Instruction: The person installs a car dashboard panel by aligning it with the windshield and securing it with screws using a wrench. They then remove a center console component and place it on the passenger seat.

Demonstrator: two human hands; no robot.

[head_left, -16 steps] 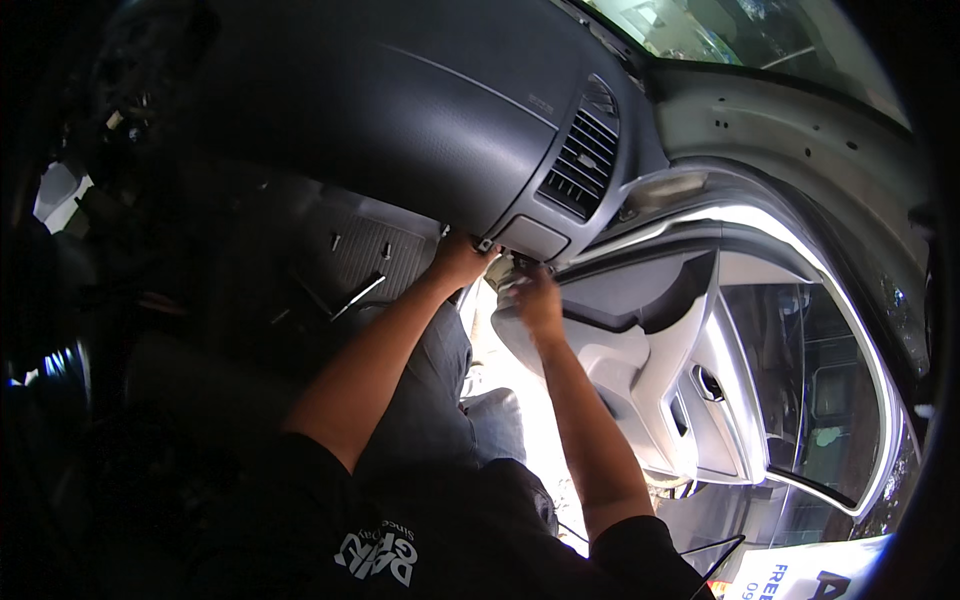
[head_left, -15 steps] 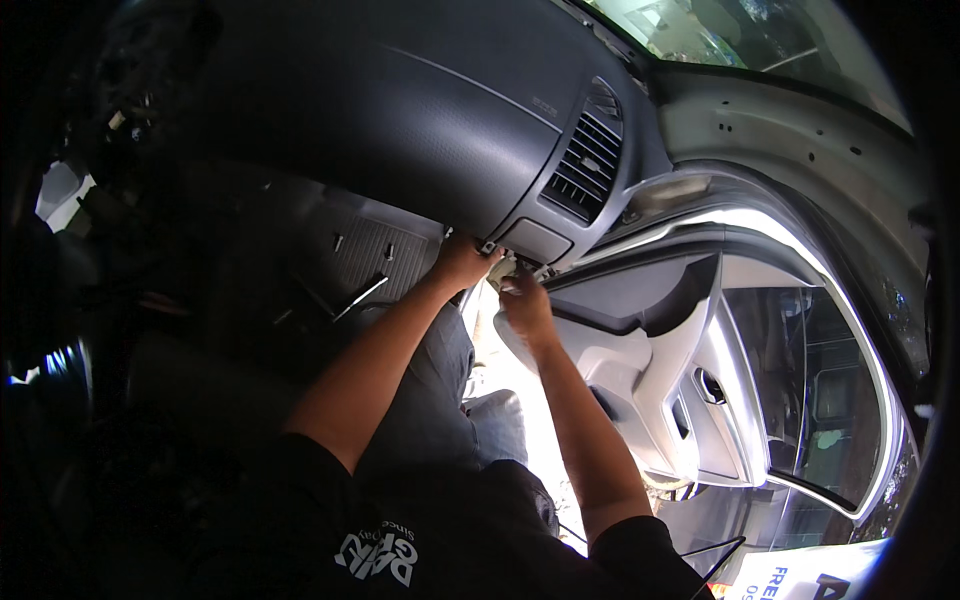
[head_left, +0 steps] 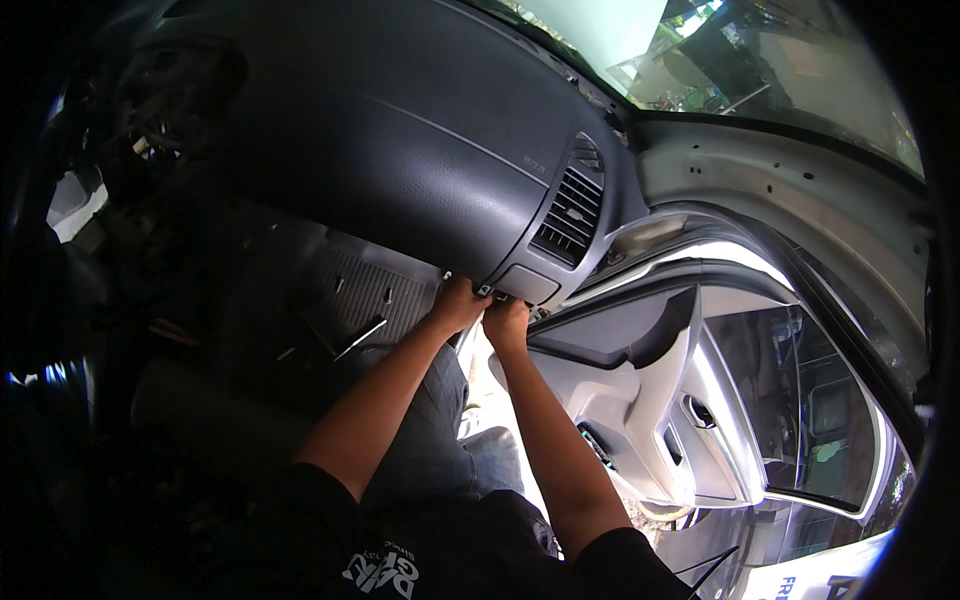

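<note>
Both my hands meet at the lower edge of the black dashboard [head_left: 400, 170], close to its door-side end. My left hand [head_left: 458, 306] is curled against that edge beside a small metal tab [head_left: 485, 291]. Just to the right, under a small square cover panel [head_left: 530, 285], my right hand [head_left: 508, 324] is closed, knuckles upward. The dashboard and the hands themselves hide most of the fingertips, so what they grip does not show clearly.
Small metal pieces [head_left: 388, 297] and a thin, shiny rod-like tool [head_left: 361, 338] lie on and beside a ribbed panel [head_left: 355, 300] at left. An air vent [head_left: 568, 217] sits above the hands. The open car door [head_left: 640, 390] stands to the right.
My right hand has moved in close beside my left and up under the dashboard edge; a pale piece seen near its fingers is now hidden. The whole view has shifted slightly.
</note>
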